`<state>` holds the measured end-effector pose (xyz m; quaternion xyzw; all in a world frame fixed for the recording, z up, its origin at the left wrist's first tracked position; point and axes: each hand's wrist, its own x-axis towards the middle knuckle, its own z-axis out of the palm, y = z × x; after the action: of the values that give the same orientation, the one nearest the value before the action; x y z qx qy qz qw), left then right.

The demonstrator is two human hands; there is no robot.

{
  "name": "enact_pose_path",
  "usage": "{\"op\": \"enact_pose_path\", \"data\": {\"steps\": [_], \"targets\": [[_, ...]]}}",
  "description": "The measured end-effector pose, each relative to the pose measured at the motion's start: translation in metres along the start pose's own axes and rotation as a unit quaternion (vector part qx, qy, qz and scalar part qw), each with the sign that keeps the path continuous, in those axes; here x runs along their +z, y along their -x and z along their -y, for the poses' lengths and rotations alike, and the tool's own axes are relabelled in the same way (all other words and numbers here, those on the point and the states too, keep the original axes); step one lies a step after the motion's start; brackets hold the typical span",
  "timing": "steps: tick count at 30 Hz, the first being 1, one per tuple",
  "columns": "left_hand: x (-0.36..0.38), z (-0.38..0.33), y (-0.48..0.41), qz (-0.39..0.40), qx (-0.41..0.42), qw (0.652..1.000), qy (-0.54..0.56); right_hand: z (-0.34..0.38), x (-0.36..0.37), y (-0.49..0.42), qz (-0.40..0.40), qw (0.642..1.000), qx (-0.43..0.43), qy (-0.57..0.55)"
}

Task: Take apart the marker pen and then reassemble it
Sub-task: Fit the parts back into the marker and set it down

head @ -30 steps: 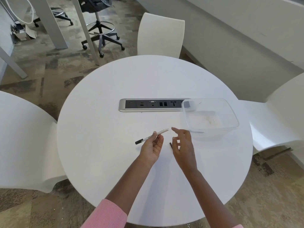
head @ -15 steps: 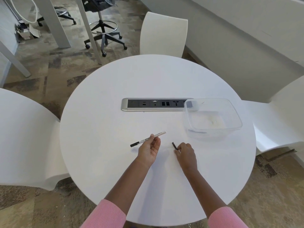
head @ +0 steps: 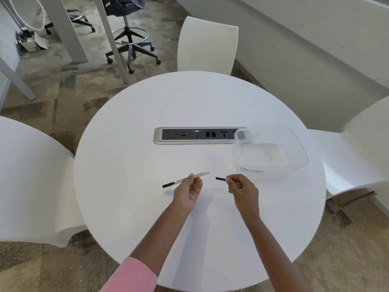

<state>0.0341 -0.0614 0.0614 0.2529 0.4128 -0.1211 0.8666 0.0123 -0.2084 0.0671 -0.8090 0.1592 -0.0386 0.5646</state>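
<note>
Above table (head: 147, 207) centre: left hand (head: 187, 192) pinches barrel (head: 196, 175) mid-length, right hand (head: 242, 190) pinches black piece (head: 220, 178) (tip or plug, I can't tell), ends just apart. I judge both light, stiff, slick; grip barrel near open end.

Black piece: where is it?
The black piece is pinched in the right hand, head view, just right of the marker body in the left hand.

Bright, even light fills my view, leaving only soft, faint shadows on the white table (head: 147, 123). The wide lens bows the edges, and my near sleeve (head: 130, 277) looks slightly blurred.
</note>
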Motion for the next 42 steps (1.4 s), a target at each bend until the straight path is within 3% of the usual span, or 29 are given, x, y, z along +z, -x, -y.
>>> {"op": "enact_pose_path", "data": {"steps": [16, 24, 30, 37, 42], "targets": [[0.002, 0.000, 0.000, 0.019, 0.002, 1.000, -0.019, 0.015, 0.005, -0.003, -0.009, 0.998, -0.028, -0.051], [0.003, 0.000, 0.000, 0.015, 0.017, 0.999, -0.036, 0.016, 0.004, -0.003, -0.008, 0.997, -0.075, -0.006], [0.004, 0.000, 0.000, 0.004, 0.028, 0.999, -0.031, 0.015, 0.003, -0.001, 0.011, 0.984, -0.163, 0.067], [0.001, 0.000, -0.003, 0.005, 0.027, 0.999, -0.029, 0.014, 0.001, -0.004, 0.019, 0.996, -0.086, -0.009], [0.002, 0.000, -0.005, -0.005, 0.034, 0.999, -0.041, 0.016, 0.000, -0.003, 0.054, 0.994, -0.091, -0.008]]}}
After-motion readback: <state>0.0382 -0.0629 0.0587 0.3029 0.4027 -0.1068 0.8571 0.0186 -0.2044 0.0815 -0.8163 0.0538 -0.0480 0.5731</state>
